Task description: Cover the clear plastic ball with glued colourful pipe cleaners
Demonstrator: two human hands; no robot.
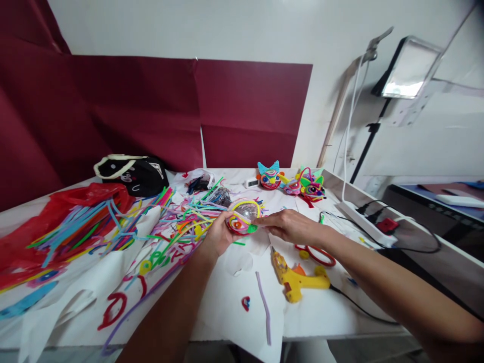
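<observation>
My left hand [220,234] is closed around the left side of a clear round craft piece [247,212] decorated with colourful pipe cleaners, an orange eye showing at its lower left. At its right edge, the fingers of my right hand [285,226] are pressed together against it; whether they pinch some small part is hidden. Below lie a yellow glue gun [297,280], a lilac pipe cleaner strip [263,307] and a small red and blue piece [245,303] on white paper.
Heaps of pipe cleaners [189,217] and a red plastic bag [34,252] cover the left. Finished-looking colourful figures [269,176] stand at the back beside a small white digital display [251,183]. A power strip [366,224] with cables lies right, near a lamp [412,68].
</observation>
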